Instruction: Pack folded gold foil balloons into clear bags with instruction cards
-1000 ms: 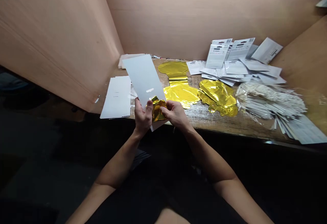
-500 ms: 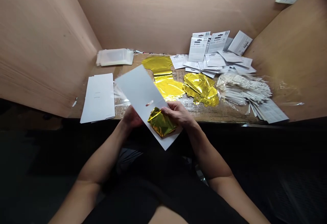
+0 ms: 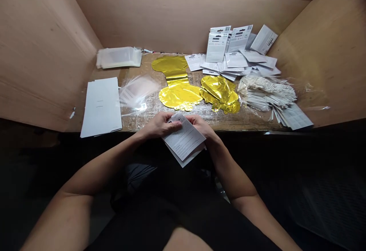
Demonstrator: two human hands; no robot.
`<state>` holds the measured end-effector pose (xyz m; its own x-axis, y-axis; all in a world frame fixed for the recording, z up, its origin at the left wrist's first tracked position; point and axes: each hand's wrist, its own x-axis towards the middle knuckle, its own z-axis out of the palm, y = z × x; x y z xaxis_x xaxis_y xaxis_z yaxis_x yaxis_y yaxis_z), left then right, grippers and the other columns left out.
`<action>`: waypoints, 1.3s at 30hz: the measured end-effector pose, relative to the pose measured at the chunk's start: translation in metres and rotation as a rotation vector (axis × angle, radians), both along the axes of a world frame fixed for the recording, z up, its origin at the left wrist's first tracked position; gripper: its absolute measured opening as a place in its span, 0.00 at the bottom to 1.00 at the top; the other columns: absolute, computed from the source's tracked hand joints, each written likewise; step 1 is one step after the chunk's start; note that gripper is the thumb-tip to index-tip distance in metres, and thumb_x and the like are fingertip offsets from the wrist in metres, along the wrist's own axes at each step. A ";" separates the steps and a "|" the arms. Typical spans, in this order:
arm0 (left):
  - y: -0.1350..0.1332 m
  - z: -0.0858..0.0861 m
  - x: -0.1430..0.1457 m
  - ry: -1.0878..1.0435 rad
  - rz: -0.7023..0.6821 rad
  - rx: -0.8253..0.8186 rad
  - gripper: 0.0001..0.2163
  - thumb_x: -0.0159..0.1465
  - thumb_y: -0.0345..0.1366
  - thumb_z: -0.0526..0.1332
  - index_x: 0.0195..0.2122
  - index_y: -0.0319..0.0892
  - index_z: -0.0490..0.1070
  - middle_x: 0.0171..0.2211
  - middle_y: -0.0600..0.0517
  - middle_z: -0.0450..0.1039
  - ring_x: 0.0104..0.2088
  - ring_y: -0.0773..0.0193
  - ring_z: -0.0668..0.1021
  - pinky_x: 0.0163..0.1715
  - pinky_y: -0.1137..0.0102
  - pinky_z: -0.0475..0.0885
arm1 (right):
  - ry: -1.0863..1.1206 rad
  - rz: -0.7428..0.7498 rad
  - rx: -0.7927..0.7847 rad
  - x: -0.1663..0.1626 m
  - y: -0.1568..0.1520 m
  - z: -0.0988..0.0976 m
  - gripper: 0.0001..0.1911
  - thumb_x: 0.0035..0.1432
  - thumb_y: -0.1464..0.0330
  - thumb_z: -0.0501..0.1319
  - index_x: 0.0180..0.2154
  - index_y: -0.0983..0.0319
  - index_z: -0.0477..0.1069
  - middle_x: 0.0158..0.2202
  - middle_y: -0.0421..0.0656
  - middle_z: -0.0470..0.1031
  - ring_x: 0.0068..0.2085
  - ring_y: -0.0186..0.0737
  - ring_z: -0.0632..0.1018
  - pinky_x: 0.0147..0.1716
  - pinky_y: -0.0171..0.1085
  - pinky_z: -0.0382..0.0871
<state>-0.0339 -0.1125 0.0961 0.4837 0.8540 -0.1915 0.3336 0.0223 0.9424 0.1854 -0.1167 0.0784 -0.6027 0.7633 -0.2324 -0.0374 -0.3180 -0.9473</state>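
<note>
Between my hands is a white card (image 3: 187, 141), folded over, with small print on its upper face. My left hand (image 3: 161, 125) is closed on its upper left edge, thumb pressed on top. My right hand (image 3: 202, 128) grips the card from the right side, its fingers mostly behind it. The gold foil piece seen before is hidden now, apparently inside the fold. Just beyond my hands lies a flat gold foil balloon (image 3: 180, 96), and more folded gold foil (image 3: 220, 92) lies to its right.
White flat cards (image 3: 100, 106) are stacked at left beside loose clear sleeves (image 3: 138, 90). Behind them sits a stack of clear sleeves (image 3: 118, 57). Printed packets (image 3: 217, 47) are heaped at back right, near a bundle of white sticks (image 3: 268, 92). Wooden panels (image 3: 183, 10) enclose the table.
The card was open with gold foil lying on it; now it is folded over and the foil is covered. My left hand has come round onto the card's top face.
</note>
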 end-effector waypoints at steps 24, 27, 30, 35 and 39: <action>-0.037 -0.028 -0.010 -0.089 -0.049 -0.267 0.27 0.66 0.63 0.64 0.28 0.43 0.67 0.25 0.52 0.67 0.25 0.65 0.67 0.24 0.70 0.62 | -0.171 -0.036 -0.039 0.015 -0.077 -0.028 0.25 0.64 0.46 0.69 0.44 0.62 0.75 0.39 0.44 0.79 0.38 0.42 0.77 0.37 0.37 0.71; -0.040 -0.029 -0.010 0.015 -0.066 -0.108 0.24 0.69 0.59 0.62 0.29 0.43 0.67 0.25 0.54 0.65 0.26 0.65 0.65 0.25 0.70 0.60 | -0.250 -0.030 0.059 0.018 -0.083 -0.033 0.21 0.69 0.48 0.65 0.43 0.60 0.71 0.38 0.41 0.74 0.37 0.39 0.72 0.35 0.35 0.67; -0.045 -0.029 -0.011 0.113 -0.064 0.011 0.21 0.72 0.55 0.59 0.30 0.42 0.70 0.28 0.51 0.69 0.28 0.63 0.69 0.28 0.69 0.62 | -0.267 0.014 0.086 0.021 -0.088 -0.034 0.19 0.72 0.50 0.62 0.42 0.59 0.67 0.37 0.40 0.70 0.36 0.38 0.69 0.33 0.35 0.65; -0.054 -0.031 -0.010 0.153 -0.035 -0.017 0.21 0.72 0.54 0.59 0.32 0.41 0.73 0.26 0.52 0.70 0.26 0.65 0.68 0.26 0.71 0.61 | -0.238 0.027 0.038 0.022 -0.093 -0.037 0.21 0.70 0.48 0.64 0.43 0.58 0.67 0.38 0.39 0.70 0.36 0.38 0.69 0.34 0.35 0.65; -0.059 -0.033 -0.007 0.085 0.025 -0.041 0.23 0.70 0.55 0.62 0.26 0.41 0.70 0.22 0.54 0.64 0.24 0.68 0.63 0.23 0.72 0.56 | -0.220 0.024 0.003 0.020 -0.099 -0.045 0.22 0.71 0.46 0.63 0.44 0.58 0.67 0.38 0.40 0.71 0.37 0.38 0.70 0.35 0.35 0.66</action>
